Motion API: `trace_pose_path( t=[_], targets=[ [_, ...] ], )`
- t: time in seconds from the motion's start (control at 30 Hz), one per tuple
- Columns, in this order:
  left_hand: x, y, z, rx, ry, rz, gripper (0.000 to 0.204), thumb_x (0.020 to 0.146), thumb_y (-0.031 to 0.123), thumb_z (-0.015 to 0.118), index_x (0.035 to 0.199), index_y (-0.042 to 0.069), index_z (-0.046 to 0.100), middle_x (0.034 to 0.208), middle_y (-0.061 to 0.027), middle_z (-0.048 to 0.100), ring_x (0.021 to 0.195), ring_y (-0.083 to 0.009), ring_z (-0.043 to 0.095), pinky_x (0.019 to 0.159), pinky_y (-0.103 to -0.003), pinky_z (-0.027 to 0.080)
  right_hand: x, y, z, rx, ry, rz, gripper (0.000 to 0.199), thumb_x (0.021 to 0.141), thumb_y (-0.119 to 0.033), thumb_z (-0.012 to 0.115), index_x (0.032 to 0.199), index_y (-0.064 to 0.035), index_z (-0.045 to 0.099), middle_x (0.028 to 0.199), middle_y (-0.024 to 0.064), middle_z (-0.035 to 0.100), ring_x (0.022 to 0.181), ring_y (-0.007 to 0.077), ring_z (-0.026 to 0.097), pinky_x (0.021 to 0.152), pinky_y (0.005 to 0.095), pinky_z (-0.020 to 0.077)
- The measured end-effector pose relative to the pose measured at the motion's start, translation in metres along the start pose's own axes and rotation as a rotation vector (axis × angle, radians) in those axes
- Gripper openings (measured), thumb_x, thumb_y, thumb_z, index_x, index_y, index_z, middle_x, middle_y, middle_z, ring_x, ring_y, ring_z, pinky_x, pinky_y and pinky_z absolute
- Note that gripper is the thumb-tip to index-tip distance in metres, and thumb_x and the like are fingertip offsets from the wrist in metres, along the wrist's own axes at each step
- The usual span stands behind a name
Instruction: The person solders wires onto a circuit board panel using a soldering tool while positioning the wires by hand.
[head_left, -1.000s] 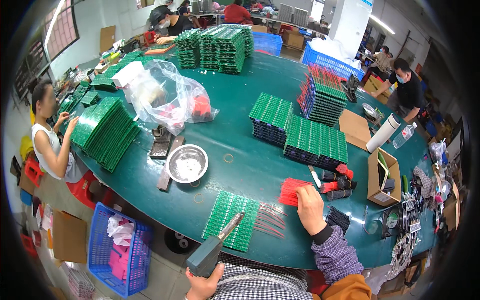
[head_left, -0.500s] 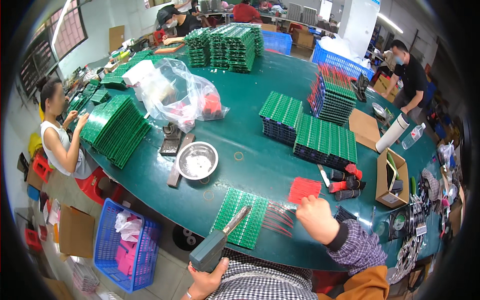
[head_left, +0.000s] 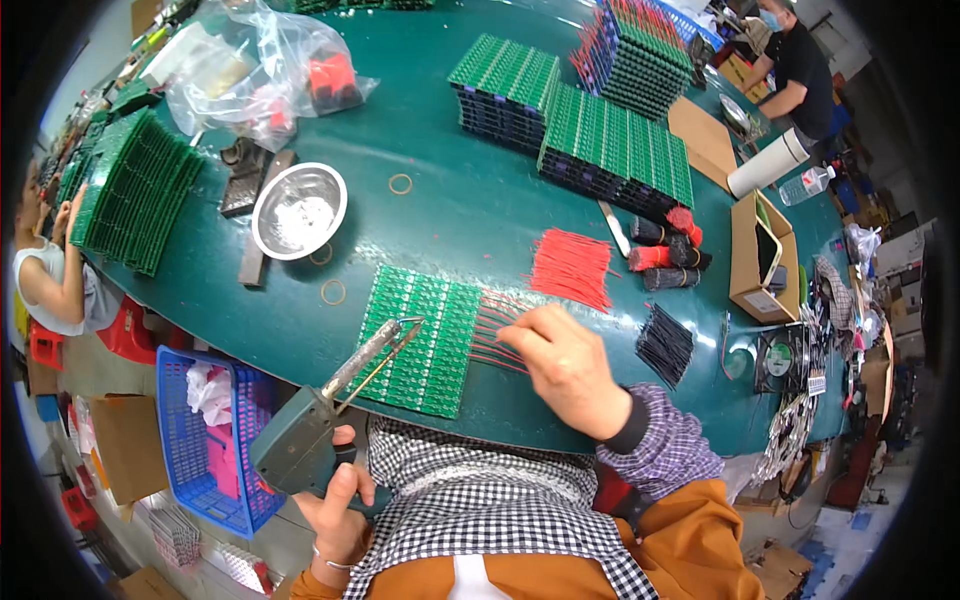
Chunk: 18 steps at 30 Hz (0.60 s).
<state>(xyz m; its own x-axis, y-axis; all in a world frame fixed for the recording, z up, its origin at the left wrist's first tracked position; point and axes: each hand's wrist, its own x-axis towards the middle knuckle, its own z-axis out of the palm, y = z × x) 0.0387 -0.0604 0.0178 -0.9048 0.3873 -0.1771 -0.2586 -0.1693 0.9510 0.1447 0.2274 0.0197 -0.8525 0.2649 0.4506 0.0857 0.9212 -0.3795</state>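
My left hand (head_left: 338,508) is wrapped round the handle of a grey-green soldering gun (head_left: 298,436). The gun's metal tip, with a thin rod beside it, slants over a green circuit board panel (head_left: 440,345) at the table's front edge. Red wires (head_left: 490,318) stick out in a row from the panel's right side. At their ends, my right hand (head_left: 568,368) is closed in a pinch on a red wire, its fingertips partly hidden. Just beyond that hand lies a pile of loose red wires (head_left: 570,268). Black wires (head_left: 665,345) lie to its right.
A metal bowl (head_left: 335,215) stands left of the panel. Stacked green panels (head_left: 615,145) are at the back. Bundled wires (head_left: 668,256) and a cardboard box (head_left: 755,290) sit to the right. A blue basket (head_left: 180,440) is on the floor at left; people work nearby.
The view has tilted down and shifted right. My right hand has moved from the red wire pile to the wire row at the panel. The soldering gun stays over the panel.
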Motion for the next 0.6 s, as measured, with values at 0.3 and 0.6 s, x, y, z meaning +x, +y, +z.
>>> trace_pose_path(
  t=[0.3,0.6],
  targets=[
    [-0.009,-0.007,-0.031,0.262,-0.148,0.021,0.064,0.082,0.009,0.082,0.138,-0.007,0.055,0.118,-0.0208,0.071,0.067,-0.0165,0.063,0.054,-0.028,0.050,-0.020,-0.014,0.036,0.149,0.089,0.009,0.029,0.074,0.005,0.073,0.102,-0.0027,0.073,0.093,0.0058,0.067,0.082,0.0232,0.067,0.069,0.0354,0.0567],
    [-0.027,-0.004,-0.029,0.556,-0.121,-0.045,0.025,0.088,0.008,0.086,0.107,-0.004,0.075,0.100,-0.0101,0.076,0.084,-0.0191,0.071,0.074,-0.034,0.057,-0.029,-0.016,0.042,0.139,0.077,-0.003,0.024,0.075,-0.001,0.075,0.099,-0.0018,0.075,0.093,0.0065,0.071,0.078,0.0207,0.069,0.065,0.0330,0.0572]
  ],
)
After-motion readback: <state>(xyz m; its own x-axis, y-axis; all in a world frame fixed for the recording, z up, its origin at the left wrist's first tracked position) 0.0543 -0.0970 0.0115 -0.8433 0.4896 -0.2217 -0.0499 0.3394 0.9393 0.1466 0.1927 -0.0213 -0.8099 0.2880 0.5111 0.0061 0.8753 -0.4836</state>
